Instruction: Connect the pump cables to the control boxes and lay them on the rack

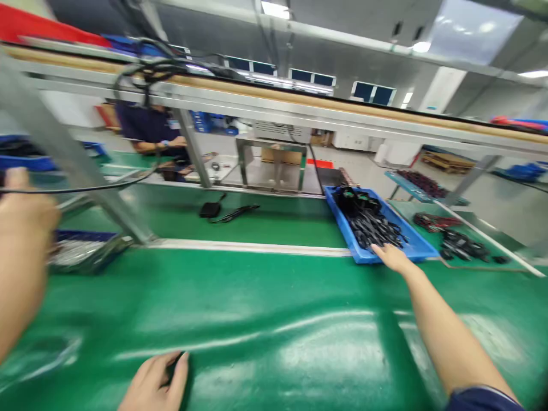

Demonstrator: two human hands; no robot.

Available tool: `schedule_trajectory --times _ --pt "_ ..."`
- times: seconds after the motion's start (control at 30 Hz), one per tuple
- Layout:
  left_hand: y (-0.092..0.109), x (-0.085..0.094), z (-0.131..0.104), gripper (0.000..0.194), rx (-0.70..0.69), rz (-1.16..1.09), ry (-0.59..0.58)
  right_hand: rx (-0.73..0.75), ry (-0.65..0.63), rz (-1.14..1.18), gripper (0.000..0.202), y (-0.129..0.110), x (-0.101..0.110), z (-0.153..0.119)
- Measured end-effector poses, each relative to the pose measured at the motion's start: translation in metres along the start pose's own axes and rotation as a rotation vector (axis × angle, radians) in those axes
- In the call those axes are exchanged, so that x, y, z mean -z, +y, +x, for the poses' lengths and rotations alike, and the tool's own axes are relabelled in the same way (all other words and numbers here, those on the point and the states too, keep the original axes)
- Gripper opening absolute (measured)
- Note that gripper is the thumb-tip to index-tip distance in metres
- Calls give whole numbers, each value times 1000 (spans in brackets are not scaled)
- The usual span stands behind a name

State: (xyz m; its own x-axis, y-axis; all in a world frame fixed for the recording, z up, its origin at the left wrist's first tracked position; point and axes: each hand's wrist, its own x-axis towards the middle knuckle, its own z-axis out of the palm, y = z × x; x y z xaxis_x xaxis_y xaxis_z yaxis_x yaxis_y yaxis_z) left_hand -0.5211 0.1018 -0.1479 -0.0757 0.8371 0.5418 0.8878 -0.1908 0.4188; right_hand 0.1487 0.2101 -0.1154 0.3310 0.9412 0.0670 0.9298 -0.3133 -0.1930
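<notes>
My left hand (154, 383), low in the view, is closed around a small black object (171, 370). Most of that object is hidden by the fingers, so its kind cannot be made out. My right hand (393, 257) stretches out to the near rim of a blue tray (413, 242), its fingers extended beside a heap of black cables (372, 225). Whether the fingertips touch the cables is unclear. Round green-marked black parts (355, 197) lie in the tray behind the cables.
Another person's blurred arm (21, 251) enters at left, with a black cable running across its hand. A black adapter with cord (210, 209) lies beyond the white strip. Bagged parts (83, 251) are at left, more cables (462, 245) at right. A metal shelf frame (274, 103) spans above.
</notes>
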Motion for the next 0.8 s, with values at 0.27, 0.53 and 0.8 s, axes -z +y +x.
schedule_trajectory --times 0.27,0.53,0.8 --pt "27 6 1 28 124 27 -108 108 524 243 77 -67 -38 -19" --pt "50 -50 128 26 -24 -45 -324 679 58 315 69 -242 -118 -128" --pt "51 -184 284 56 -80 73 -292 551 115 353 64 -273 -123 -85"
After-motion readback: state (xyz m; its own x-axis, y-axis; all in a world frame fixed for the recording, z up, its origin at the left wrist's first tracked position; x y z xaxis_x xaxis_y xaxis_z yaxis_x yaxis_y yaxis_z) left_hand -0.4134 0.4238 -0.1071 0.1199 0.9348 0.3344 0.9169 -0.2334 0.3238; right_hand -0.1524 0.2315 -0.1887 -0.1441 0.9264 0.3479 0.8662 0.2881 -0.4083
